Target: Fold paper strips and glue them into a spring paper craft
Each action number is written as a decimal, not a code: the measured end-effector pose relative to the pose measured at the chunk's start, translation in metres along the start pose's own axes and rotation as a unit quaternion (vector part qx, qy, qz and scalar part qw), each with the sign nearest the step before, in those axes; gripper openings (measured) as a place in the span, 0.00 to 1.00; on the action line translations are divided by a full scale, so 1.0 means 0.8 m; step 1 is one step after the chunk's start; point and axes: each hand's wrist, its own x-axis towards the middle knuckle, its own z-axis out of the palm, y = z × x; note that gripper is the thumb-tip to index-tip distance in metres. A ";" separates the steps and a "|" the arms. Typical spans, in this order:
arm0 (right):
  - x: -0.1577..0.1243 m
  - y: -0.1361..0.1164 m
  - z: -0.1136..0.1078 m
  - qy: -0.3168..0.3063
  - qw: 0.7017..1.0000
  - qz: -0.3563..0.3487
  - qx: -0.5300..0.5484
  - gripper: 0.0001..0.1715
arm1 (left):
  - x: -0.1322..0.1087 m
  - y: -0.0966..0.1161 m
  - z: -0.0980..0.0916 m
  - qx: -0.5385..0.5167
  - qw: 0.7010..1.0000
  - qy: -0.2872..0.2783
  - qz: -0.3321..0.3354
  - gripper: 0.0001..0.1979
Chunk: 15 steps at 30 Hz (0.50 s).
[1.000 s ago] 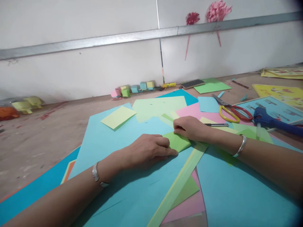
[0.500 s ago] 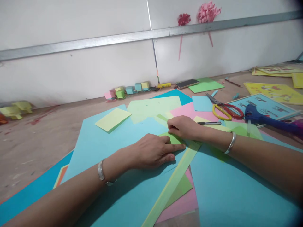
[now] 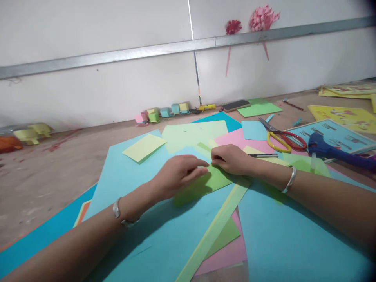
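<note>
A green sheet of paper (image 3: 205, 183) lies on a large light blue sheet (image 3: 141, 184) in the middle of the table. My left hand (image 3: 176, 174) is raised a little, fingers pinching the green paper's far edge. My right hand (image 3: 232, 158) rests curled on the same far edge, its fingertips meeting the left ones. Each wrist wears a silver bangle. A long pale green strip (image 3: 217, 227) runs from under the green paper toward me.
Scissors with yellow and red handles (image 3: 282, 139), a blue glue gun (image 3: 331, 150), a pen (image 3: 264, 155) and printed sheets (image 3: 346, 115) lie at the right. A phone (image 3: 236, 105) and small paper boxes (image 3: 167, 111) sit by the wall. Paper flowers (image 3: 263, 17) hang above.
My left hand lifted off the folded green paper and moved up to its far edge. The green paper now lies unfolded and larger. My right hand stayed in place.
</note>
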 end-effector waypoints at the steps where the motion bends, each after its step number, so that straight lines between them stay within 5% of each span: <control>1: 0.000 0.001 -0.001 0.014 1.000 -0.003 0.020 0.07 | -0.005 -0.008 -0.001 0.012 0.995 0.087 -0.040 0.20; 4: 0.001 0.002 -0.007 0.066 0.994 -0.005 0.085 0.08 | -0.022 -0.029 -0.001 0.002 0.969 0.227 -0.102 0.22; 9: 0.003 0.004 -0.011 0.132 0.977 0.012 0.165 0.11 | -0.033 -0.047 0.007 -0.112 0.953 0.246 -0.140 0.14; 15: 0.000 0.001 -0.007 0.122 0.961 0.025 0.245 0.18 | -0.029 -0.051 0.012 -0.117 0.938 0.303 -0.123 0.06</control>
